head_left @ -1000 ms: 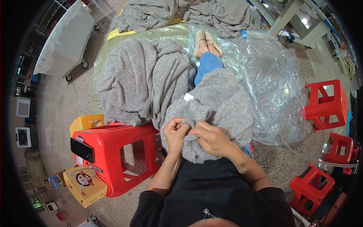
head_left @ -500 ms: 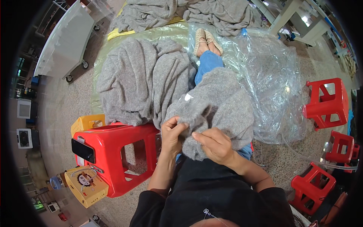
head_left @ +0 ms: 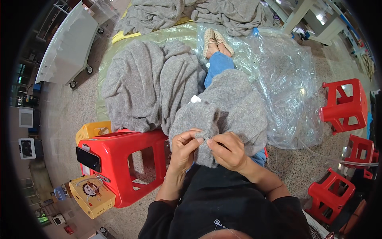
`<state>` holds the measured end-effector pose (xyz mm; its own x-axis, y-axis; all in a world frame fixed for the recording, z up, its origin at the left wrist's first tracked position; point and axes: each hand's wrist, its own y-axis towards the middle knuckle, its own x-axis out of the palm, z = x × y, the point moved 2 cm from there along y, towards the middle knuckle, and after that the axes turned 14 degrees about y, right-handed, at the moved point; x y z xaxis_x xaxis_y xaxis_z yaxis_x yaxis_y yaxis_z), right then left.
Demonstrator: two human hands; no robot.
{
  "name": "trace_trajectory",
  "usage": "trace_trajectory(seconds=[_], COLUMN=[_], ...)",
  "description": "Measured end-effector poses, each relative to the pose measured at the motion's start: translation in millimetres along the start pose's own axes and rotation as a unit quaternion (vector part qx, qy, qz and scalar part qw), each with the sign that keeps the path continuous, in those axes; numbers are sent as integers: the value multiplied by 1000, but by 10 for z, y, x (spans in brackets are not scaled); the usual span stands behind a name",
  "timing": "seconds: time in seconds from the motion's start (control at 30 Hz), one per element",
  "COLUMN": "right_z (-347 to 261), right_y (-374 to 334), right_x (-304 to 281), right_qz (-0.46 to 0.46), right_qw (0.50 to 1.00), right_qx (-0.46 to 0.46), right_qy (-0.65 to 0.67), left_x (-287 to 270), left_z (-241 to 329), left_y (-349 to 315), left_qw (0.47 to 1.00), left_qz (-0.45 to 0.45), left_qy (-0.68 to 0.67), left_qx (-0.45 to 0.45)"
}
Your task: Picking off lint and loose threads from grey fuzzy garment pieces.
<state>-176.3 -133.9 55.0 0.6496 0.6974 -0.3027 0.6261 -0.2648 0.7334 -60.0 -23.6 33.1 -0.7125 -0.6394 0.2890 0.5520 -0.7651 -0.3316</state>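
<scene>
A grey fuzzy knit garment [head_left: 234,95] lies across my lap, with a small white label [head_left: 195,98] showing near its upper left. My left hand [head_left: 185,148] is closed in a pinch on the garment's edge, thumb and forefinger pressed together. Close beside it, my right hand [head_left: 227,149] pinches the same bit of knit from the right, so the fingertips of both hands almost meet. Below the hands a fold of the knit hangs toward my black shirt. Whether anything small sits between the fingertips is hidden.
More grey knits [head_left: 135,83] are heaped at the left, partly over a red stool [head_left: 119,159] holding a black phone [head_left: 88,159]. A yellow box [head_left: 92,195] stands beside it. Clear plastic sheeting [head_left: 290,87] covers the floor at right, near several red stools [head_left: 345,105].
My hands have drawn closer together, fingertips nearly touching. The right hand has moved slightly up, and the pinched part of the knit is pulled narrower between them.
</scene>
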Motion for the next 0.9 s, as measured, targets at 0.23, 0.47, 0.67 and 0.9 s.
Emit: trace_trajectory(seconds=[0.23,0.47,0.67,0.9], right_z=[64,189,210,130], right_y=[-31,-37,63,-36], right_x=[70,16,6,112], right_qz=[18,-41,-45,-37], right_qw=[997,946,949,967], right_qx=[73,276,272,251], right_qy=[6,162,153,29], left_x=[10,-95,-92,19], left_z=[-84,-228,-102,-144], left_y=[11,-13,58,-4], left_qw=[997,986,977,953], left_qz=[43,77,43,119], left_qy=[58,133,181,225], left_qx=[12,70,108,165])
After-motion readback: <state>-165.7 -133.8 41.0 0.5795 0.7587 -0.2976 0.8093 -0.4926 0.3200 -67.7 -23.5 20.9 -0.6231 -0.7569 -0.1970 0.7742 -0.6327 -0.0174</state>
